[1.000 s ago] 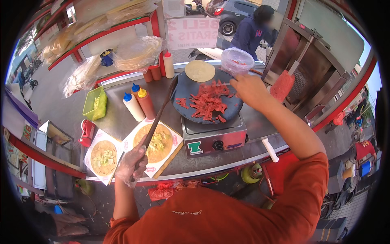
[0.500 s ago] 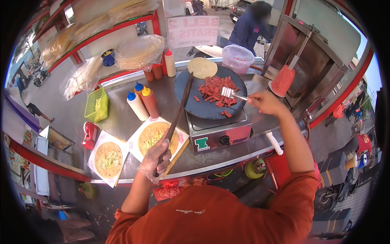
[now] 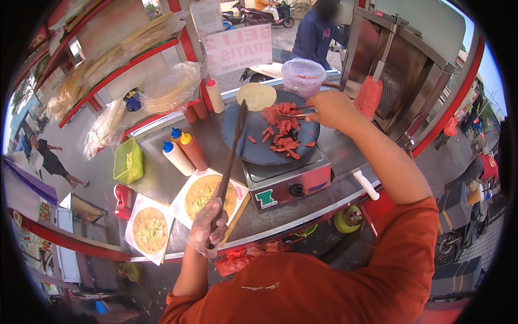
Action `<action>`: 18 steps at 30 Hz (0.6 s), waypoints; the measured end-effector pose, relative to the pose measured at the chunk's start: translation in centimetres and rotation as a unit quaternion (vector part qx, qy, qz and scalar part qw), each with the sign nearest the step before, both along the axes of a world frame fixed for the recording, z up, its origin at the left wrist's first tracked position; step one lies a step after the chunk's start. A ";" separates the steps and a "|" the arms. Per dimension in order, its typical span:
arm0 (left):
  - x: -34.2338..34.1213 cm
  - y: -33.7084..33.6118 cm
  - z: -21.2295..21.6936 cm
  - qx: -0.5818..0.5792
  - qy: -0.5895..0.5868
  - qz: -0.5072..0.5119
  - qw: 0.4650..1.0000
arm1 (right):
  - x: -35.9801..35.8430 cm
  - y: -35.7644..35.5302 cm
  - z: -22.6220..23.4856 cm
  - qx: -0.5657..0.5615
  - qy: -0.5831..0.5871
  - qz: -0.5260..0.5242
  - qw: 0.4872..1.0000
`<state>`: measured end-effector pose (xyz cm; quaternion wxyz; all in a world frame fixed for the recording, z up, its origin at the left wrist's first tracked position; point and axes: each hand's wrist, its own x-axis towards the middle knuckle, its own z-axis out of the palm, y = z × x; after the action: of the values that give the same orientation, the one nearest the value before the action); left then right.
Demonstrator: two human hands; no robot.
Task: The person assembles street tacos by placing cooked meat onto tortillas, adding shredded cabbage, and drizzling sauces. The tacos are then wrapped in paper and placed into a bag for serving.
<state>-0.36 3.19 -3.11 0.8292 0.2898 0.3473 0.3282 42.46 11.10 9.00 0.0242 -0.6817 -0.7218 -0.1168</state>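
Note:
My left hand (image 3: 209, 224), in a clear plastic glove, is closed round a long dark stick-like utensil (image 3: 233, 146) that slants up over the griddle's left side. My right hand (image 3: 330, 110) grips a metal fork (image 3: 302, 108) at the griddle's far right, its head among the meat. Red meat strips (image 3: 283, 144) lie scattered on the round black griddle (image 3: 253, 154). A plain flatbread (image 3: 256, 97) rests at its far rim. On papers to the left lie a flatbread with shredded topping (image 3: 199, 200) and another topped flatbread (image 3: 150, 231).
Left of the stove (image 3: 288, 189) stand sauce bottles (image 3: 194, 151) and a green basket (image 3: 128, 161). Behind the griddle is a clear plastic tub (image 3: 304, 76); a meat cone (image 3: 368, 97) hangs by the grill at right. A person in dark blue (image 3: 313, 40) is beyond the counter.
My right hand has moved up and left with the fork, and the meat pile is more spread toward the near side. My left hand still holds the dark utensil, now more upright.

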 end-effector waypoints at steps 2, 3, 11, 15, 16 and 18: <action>-0.5 0.4 0.1 0.013 -0.008 0.020 1.000 | -0.3 -1.8 0.3 -0.018 -0.081 0.055 0.995; -0.5 0.3 0.1 0.000 0.025 0.027 0.999 | 0.2 -2.4 0.7 -0.031 -0.096 0.112 0.988; 5.3 -4.5 0.0 -0.005 0.032 -0.003 0.999 | 6.0 0.6 -2.0 -0.026 0.112 -0.044 0.992; 5.8 -5.5 1.5 0.008 0.035 0.021 0.999 | 6.4 3.4 -5.7 0.045 0.075 0.023 0.996; 5.6 -5.6 1.7 0.014 0.027 0.044 0.999 | 6.6 4.1 -6.2 0.025 0.080 0.050 0.995; 5.1 -5.4 2.1 0.019 0.055 0.092 0.994 | 6.7 6.0 -6.9 0.059 0.082 0.039 0.994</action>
<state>4.72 -2.16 -1.01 0.7694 0.2901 0.4109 0.3937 49.15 17.09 2.15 0.1280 -0.6579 -0.7352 -0.1017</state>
